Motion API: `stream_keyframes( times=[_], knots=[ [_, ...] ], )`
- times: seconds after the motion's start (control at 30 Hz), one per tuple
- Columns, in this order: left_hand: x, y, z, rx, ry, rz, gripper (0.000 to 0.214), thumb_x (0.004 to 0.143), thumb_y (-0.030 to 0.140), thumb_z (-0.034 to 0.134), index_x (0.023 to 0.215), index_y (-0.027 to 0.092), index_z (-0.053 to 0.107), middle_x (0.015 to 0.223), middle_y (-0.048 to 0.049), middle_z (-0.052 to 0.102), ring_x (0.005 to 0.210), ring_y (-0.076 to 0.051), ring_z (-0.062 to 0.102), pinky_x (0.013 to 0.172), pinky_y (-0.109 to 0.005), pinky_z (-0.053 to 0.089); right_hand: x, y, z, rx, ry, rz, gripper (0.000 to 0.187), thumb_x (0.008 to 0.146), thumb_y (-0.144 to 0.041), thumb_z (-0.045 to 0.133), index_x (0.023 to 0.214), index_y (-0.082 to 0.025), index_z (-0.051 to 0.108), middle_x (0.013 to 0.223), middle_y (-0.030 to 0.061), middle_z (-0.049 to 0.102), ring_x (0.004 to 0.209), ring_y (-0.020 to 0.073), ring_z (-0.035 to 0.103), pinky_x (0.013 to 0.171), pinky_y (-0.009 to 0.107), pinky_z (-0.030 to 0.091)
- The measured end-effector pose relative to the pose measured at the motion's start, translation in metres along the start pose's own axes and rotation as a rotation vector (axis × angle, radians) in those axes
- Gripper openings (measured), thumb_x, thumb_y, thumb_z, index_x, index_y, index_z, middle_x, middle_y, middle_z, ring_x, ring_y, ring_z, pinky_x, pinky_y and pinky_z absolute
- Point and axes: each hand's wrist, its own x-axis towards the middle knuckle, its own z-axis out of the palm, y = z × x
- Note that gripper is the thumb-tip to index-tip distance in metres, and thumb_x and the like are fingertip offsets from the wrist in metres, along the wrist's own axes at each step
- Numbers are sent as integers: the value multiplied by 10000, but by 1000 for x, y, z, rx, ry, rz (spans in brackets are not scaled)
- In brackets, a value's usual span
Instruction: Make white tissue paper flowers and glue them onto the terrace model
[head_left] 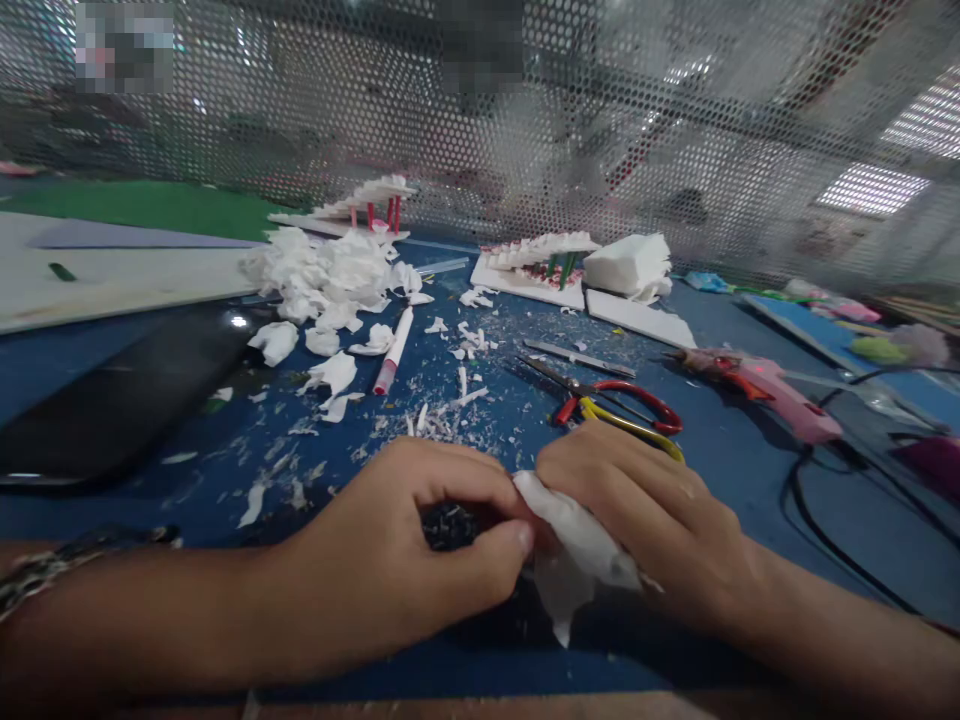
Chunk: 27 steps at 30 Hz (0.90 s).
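Note:
My left hand and my right hand meet low in the middle over the blue table. Both are closed in a pinch on a crumpled white piece of tissue, which hangs down between them. The left thumb and fingers press on its left end, with something dark showing inside the curl of that hand. The right fingers wrap over its upper right part. Red and yellow handled scissors lie just beyond my right hand.
A heap of torn white tissue and a pink-capped marker lie at mid left. Small foam models stand at the back by a perforated metal screen. A pink glue gun with black cable lies right. A dark phone rests left.

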Motion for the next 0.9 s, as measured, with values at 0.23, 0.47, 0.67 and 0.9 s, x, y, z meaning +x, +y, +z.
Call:
stream_keyframes(
  times=[0.23,0.47,0.67,0.9],
  knots=[
    [0,-7,1,79,11,-3,249,802,273,521,581,158,522,541,84,485,518,-40,449,489,-104,340,3,-5,-4,-297,34,-169,273,871,-121,322,749,-118,566,616,51,623,536,142,514,474,263,409],
    [-2,-6,3,162,24,110,259,862,247,428,622,165,478,586,74,480,538,-49,438,497,-129,327,-1,-7,-4,-430,118,-294,270,857,-106,350,713,-149,574,660,26,638,566,136,521,561,270,425],
    [-4,-8,4,301,20,190,240,889,216,359,664,176,433,636,66,489,575,-64,447,560,-157,347,-3,-8,-3,-430,155,-300,309,872,-101,299,790,-123,596,678,36,631,620,142,525,601,265,427],
    [-2,-4,3,602,-40,221,296,889,169,245,645,184,412,635,26,513,531,-118,431,537,-250,334,-3,-10,-5,-477,106,-343,282,851,-104,354,797,-116,631,706,35,670,652,150,584,644,261,478]
  ],
)
